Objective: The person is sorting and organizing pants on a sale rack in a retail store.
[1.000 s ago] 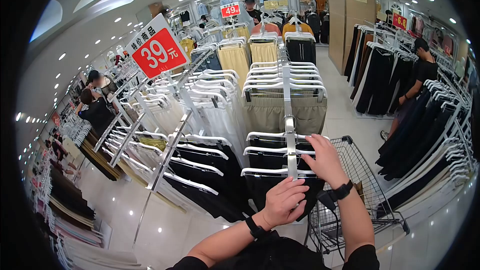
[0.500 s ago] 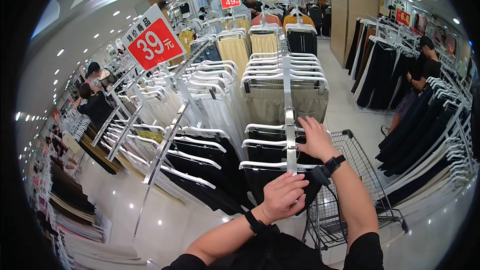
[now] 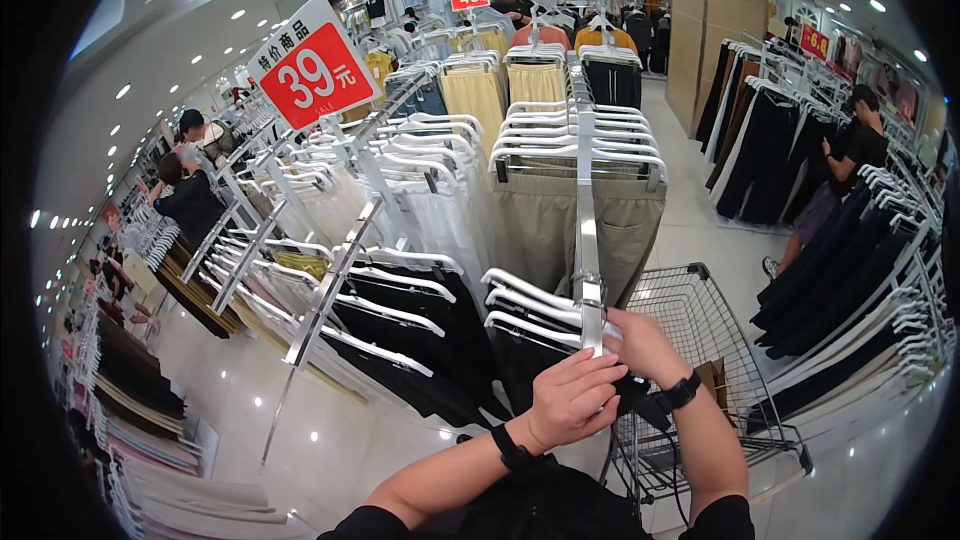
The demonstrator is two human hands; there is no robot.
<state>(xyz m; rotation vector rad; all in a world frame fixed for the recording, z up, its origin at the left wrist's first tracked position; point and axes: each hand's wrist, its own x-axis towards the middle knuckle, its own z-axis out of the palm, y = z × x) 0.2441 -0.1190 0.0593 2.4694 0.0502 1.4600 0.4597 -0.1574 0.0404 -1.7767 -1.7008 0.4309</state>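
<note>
In front of me a metal rail bears white hangers with black trousers near its front end. Behind them hang grey-green trousers. My left hand is at the rail's front tip, its fingers bent and pressed together; what they hold, if anything, is hidden. Just right of the rail, my right hand is closed beside the black trousers' hangers. Its fingertips are partly hidden by the rail, and I cannot make out what is in them. Both wrists wear black bands.
A wire shopping cart stands to the right. Racks of dark trousers line the right side. White and black trousers hang at left under a red sign. Several people are farther off, one at the right racks.
My right hand has moved down and closer to the rail's front end, its fingers now closed. The black trousers' hangers have bunched together and tilted toward me. My left hand stays about where it was.
</note>
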